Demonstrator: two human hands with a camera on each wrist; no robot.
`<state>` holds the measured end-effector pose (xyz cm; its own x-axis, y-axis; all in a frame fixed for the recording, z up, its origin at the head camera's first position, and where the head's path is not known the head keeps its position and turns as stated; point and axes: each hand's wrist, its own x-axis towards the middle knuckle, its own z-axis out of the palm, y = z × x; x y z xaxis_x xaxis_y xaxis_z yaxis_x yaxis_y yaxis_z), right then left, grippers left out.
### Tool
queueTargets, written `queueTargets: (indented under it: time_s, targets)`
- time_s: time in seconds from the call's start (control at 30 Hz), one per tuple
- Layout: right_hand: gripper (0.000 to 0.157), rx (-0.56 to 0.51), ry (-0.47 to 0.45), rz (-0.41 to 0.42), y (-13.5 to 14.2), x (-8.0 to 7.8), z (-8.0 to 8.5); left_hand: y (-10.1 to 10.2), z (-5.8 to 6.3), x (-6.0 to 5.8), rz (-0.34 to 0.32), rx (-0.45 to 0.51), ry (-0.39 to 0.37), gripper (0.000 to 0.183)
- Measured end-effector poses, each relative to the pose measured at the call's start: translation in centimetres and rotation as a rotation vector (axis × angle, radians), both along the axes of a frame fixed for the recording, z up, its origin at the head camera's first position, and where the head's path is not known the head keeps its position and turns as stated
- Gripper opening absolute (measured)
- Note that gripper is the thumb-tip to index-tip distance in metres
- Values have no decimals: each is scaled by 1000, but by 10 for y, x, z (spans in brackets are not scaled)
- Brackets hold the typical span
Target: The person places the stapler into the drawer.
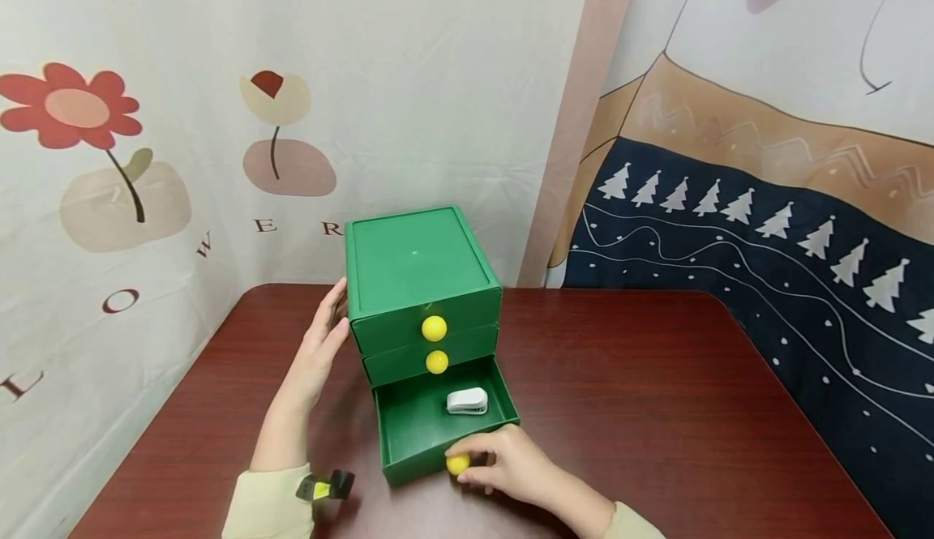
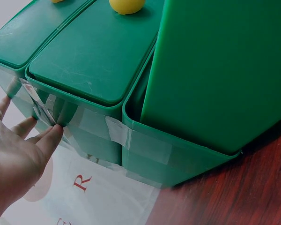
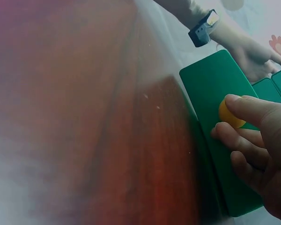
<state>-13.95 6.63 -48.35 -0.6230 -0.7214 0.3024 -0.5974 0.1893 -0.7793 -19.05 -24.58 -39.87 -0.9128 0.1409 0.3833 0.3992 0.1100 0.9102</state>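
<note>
A green cabinet of three stacked drawers [image 1: 416, 259] stands on the table, its bottom drawer [image 1: 409, 429] pulled out. Inside that drawer, toward the right, lies a small white stapler [image 1: 467, 401]. My right hand [image 1: 514, 462] pinches the round yellow knob [image 3: 228, 115] on the front of the bottom drawer between thumb and fingers. With fingers extended, my left hand [image 2: 18, 159] rests its fingertips against the cabinet's left side, near the upper drawers. Those two upper drawers are closed, each with a yellow knob [image 1: 434, 328] at its front.
The dark red wooden table [image 1: 657, 409] extends on both sides of the cabinet. Behind it hangs a pale curtain [image 1: 438, 77] printed with flowers and letters, with a navy patterned cloth [image 1: 730, 280] at the right. Clear tape [image 2: 117, 130] runs along the cabinet's side.
</note>
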Motion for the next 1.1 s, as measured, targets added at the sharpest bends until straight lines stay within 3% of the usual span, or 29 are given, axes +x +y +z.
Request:
queueTargets:
  time_s: [0.2, 0.6, 1.1]
  targets:
    - [24, -5, -29, -20, -10, -17, 2, 0, 0, 0, -1, -1, 0, 53]
    - [26, 0, -115, -150, -30, -51, -1, 1, 0, -1, 5, 5, 8, 53]
    - [25, -15, -139, -243, -42, -64, -2, 1, 1, 0, 13, -9, -6, 53]
